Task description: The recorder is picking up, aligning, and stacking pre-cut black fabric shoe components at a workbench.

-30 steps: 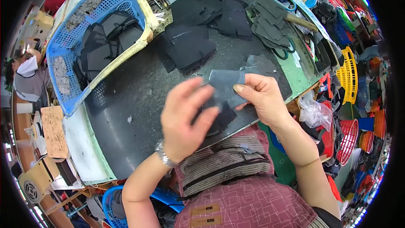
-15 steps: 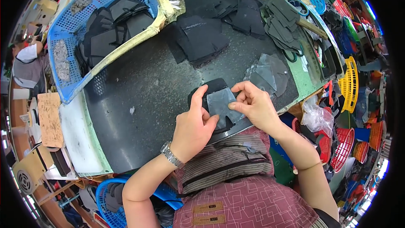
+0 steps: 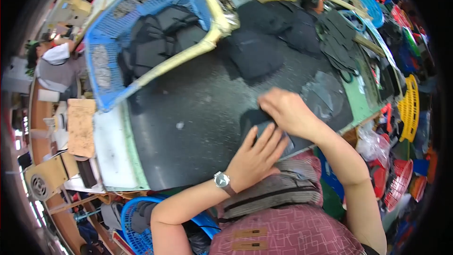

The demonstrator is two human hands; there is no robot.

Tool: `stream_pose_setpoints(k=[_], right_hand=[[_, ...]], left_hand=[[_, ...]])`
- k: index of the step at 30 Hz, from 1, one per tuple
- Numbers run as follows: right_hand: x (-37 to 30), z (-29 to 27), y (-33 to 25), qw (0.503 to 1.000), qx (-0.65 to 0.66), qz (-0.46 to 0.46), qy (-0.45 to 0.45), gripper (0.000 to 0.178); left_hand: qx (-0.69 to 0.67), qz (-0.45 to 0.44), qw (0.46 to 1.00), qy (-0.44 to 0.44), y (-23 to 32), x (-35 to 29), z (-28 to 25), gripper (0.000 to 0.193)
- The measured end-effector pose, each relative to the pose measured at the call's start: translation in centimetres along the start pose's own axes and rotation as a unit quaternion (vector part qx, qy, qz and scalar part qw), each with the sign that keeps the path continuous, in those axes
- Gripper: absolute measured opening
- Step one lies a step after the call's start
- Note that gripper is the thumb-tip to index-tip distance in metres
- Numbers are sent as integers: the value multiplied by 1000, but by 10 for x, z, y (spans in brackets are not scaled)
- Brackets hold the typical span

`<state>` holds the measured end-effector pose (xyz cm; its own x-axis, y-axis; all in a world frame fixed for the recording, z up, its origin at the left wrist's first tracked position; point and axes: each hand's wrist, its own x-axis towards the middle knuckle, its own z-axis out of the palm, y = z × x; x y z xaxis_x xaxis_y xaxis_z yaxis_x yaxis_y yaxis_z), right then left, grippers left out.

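A black flat piece (image 3: 248, 120) lies near the front edge of the dark work board (image 3: 188, 118). Over it is a thin grey sheet (image 3: 265, 131), mostly covered by my hands. My left hand (image 3: 255, 158), with a watch at the wrist, lies flat with fingers stretched across the sheet's near part. My right hand (image 3: 290, 113) is bent over the far side of the black piece; its fingertips are blurred, and any grip is hidden. Beyond the right hand lie loose grey translucent sheets (image 3: 325, 95).
A blue basket (image 3: 106, 99) with a yellow-wrapped rim holds dark pieces at the left. Black fabric pieces (image 3: 259, 54) and dark grey cut pieces (image 3: 337, 42) lie at the back. A lower blue basket (image 3: 134, 226) stands below the table's edge; a clear plastic bag (image 3: 373, 141) is at the right.
My left hand has gone from an upright hold beside the grey sheet to lying flat over it. My right hand has moved to the black piece's far side. The view has shifted.
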<state>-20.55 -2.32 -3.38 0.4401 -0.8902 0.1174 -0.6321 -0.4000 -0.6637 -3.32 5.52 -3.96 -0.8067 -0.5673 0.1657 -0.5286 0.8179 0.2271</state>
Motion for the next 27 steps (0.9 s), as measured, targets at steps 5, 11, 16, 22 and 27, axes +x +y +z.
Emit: stream_pose_setpoints(k=[5,11,16,22,27], right_hand=[[-24,3,-21,964,44,-37,-261,23],[-37,-29,-18,919,328,204,-83,25],[-64,-40,-16,979,165,111,37,16],[-96,-80,19,975,-37,126,181,11],[-39,-84,38,986,-38,23,159,14]], left_hand=[[-9,76,996,53,8,-58,10,43],[40,-41,955,290,-97,0,-104,34],[309,-186,922,139,-274,56,-138,62],[241,-97,896,361,-247,80,-122,53],[-6,-21,980,196,-115,117,-39,24]])
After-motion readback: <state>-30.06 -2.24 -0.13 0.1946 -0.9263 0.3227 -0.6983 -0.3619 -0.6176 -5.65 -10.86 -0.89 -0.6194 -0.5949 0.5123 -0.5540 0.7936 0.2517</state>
